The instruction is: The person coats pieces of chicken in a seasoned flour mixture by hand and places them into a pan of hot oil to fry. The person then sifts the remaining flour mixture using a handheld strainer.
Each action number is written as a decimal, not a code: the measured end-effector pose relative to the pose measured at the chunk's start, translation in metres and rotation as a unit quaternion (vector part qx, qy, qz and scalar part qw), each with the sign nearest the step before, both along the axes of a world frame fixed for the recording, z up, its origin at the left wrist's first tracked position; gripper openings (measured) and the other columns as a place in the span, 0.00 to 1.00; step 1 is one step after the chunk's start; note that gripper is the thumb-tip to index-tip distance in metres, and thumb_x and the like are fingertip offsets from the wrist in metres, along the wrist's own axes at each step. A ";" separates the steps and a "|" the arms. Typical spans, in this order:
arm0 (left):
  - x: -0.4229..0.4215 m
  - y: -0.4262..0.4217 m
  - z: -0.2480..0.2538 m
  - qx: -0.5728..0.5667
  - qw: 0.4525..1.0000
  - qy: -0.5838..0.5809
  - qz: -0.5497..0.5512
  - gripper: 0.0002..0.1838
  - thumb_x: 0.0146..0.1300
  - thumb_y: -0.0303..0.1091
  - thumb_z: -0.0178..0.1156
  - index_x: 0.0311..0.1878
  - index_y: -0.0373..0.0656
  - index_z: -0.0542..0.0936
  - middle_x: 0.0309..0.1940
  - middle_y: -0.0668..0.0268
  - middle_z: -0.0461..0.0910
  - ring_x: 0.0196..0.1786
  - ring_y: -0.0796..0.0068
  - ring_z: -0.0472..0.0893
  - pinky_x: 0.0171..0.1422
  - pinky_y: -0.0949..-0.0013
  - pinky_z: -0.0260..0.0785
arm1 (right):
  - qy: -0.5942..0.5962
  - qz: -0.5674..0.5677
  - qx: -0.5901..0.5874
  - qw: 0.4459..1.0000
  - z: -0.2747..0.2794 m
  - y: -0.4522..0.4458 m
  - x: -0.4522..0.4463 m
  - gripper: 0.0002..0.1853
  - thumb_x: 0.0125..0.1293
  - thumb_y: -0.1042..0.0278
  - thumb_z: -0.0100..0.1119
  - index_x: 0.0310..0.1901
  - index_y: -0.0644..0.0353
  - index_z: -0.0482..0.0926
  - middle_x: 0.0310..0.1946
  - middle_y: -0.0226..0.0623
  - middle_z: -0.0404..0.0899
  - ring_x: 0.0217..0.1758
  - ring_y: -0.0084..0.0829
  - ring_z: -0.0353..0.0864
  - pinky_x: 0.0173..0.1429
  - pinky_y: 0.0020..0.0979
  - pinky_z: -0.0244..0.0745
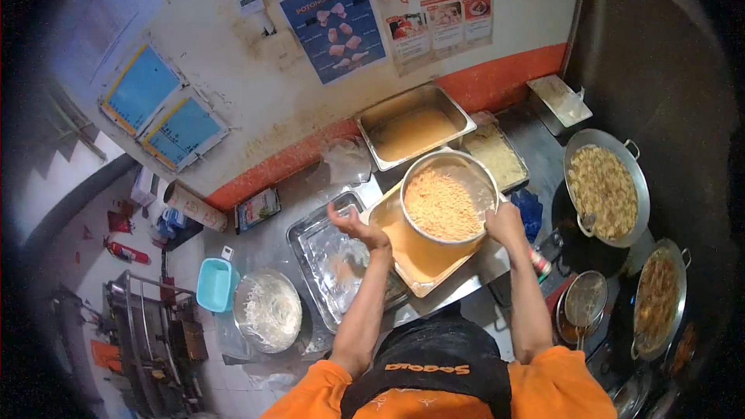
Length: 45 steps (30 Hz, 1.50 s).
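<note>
My right hand [506,225] is closed on the right side of a round metal bowl [490,180], tilted above a rectangular tray [421,289] of orange-tan flour-like powder. Small orange crumbly pieces [441,203] fill much of the bowl. To the left of the bowl, my left hand [358,226] is raised with its fingers apart and nothing in it. Beneath that hand lies a shiny metal tray [318,283] with pale residue.
Behind the bowl stands a deep metal pan [372,140] of orange-brown liquid. Two woks of frying food [602,190] line the right side, near a strainer [586,299]. At left are a flour-coated bowl [268,310] and a turquoise container [217,285].
</note>
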<state>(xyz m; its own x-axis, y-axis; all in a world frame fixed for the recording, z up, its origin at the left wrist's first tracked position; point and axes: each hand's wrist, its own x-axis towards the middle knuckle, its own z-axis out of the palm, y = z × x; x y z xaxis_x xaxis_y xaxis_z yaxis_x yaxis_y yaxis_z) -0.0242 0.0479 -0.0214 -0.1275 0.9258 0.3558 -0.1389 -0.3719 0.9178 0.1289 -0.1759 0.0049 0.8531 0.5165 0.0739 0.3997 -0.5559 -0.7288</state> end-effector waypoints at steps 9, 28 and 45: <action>0.010 -0.020 -0.018 -0.007 0.999 -0.018 0.035 0.36 0.65 0.49 0.43 0.71 0.38 0.55 0.71 0.55 0.54 0.74 0.58 0.53 0.75 0.52 0.47 | -0.031 0.105 -0.062 0.992 -0.002 0.019 0.004 0.18 0.58 0.63 0.54 0.29 0.77 0.80 0.26 0.67 0.77 0.35 0.61 0.82 0.41 0.49 0.76; -0.478 -0.274 -0.121 -0.246 0.884 0.195 0.347 0.36 0.66 0.45 0.56 0.71 0.35 0.57 0.71 0.48 0.56 0.73 0.51 0.55 0.74 0.48 0.43 | 0.265 -0.020 0.059 0.962 0.043 -0.182 -0.116 0.17 0.69 0.60 0.58 0.44 0.71 0.78 0.31 0.32 0.79 0.32 0.23 0.72 0.37 0.28 0.67; -0.670 -0.881 -0.257 -0.760 0.557 0.263 0.207 0.18 0.61 0.33 0.57 0.55 0.45 0.79 0.50 0.47 0.77 0.52 0.53 0.78 0.53 0.49 0.73 | 0.471 0.277 -0.130 0.827 -0.228 0.013 -0.525 0.14 0.64 0.74 0.50 0.51 0.67 0.70 0.26 0.36 0.75 0.17 0.23 0.68 0.18 0.28 0.62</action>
<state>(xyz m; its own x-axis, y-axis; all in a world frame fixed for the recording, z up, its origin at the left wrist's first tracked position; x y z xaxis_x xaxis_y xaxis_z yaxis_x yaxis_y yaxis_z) -0.6940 -0.8335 -0.2784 -0.6906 0.1392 -0.7097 0.1067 0.9902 0.0904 -0.3963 -0.1633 -0.2229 0.0960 0.7416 -0.6640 -0.0306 -0.6645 -0.7466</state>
